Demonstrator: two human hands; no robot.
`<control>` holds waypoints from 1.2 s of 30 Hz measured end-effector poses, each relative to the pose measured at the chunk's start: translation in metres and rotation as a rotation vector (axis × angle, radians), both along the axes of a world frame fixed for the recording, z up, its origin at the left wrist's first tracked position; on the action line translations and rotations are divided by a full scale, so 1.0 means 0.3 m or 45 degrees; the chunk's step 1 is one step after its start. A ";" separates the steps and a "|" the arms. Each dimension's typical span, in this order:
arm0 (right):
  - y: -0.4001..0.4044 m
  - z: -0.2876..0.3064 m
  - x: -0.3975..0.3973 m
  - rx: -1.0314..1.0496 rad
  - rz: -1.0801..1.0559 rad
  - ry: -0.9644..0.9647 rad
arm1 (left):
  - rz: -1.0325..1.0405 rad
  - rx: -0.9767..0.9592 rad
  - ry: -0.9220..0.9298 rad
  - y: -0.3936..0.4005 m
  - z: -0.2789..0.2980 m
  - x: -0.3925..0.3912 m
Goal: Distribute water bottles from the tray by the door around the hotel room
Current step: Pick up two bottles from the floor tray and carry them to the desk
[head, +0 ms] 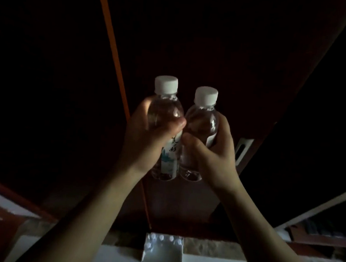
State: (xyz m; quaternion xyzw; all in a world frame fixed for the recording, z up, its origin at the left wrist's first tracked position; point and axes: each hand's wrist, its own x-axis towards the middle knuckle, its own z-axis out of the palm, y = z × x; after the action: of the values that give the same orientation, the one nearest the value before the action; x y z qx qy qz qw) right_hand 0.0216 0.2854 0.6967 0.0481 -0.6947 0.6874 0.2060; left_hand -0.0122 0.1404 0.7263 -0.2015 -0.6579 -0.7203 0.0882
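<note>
Two bare forearms rise from the lower edge of the head view and meet in the middle, each ending in a hand wrapped round a water bottle. The left hand (147,141) grips the left bottle (165,130) from its left side: the fingers curl behind the clear body and the thumb lies across its front just above the label. The right hand (211,153) grips the right bottle (200,132) from the right, with the thumb pressed across the lower front and the fingers curled round the far side. Both bottles stand nearly upright, held up in the air in front of the dark door (193,41), their sides touching or all but touching; the two thumbs come close together between them. Each bottle carries a white screw cap, and both caps stand clear above the hands. The left bottle shows a white label with dark characters and a blue-green pattern; only a sliver of the right bottle's label shows past the fingers.

Well below the bottles, between the two forearms, a white tray (162,251) sits on a pale floor at the foot of the door. Several white bottle caps (161,238) cluster along the tray's far side and left corner, while its near part is bare. Right of the bottles, a metal lock plate (243,150) shows on the door's edge. Left of them, a thin orange strip (112,46) runs aslant down the dark surface toward the tray. The rest is too dark to tell.
</note>
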 end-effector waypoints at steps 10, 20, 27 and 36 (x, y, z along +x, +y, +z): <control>-0.076 0.442 0.109 0.028 -0.244 0.142 | -0.237 0.139 0.079 -0.054 0.377 0.020; 0.223 0.473 0.525 -0.035 -0.812 0.201 | -0.981 0.160 0.092 0.387 0.415 0.245; 0.553 0.489 1.054 0.043 -1.404 0.207 | -1.472 0.133 0.124 0.884 0.429 0.674; 0.911 0.504 1.655 0.117 -1.775 0.144 | -1.719 0.196 0.066 1.380 0.430 1.239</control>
State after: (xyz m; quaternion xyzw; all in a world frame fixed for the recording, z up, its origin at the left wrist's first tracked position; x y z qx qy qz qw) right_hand 0.5182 0.5587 0.8479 -0.3643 -0.5801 0.3613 0.6326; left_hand 0.3595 0.5543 0.8554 -0.5784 -0.3324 -0.6571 -0.3509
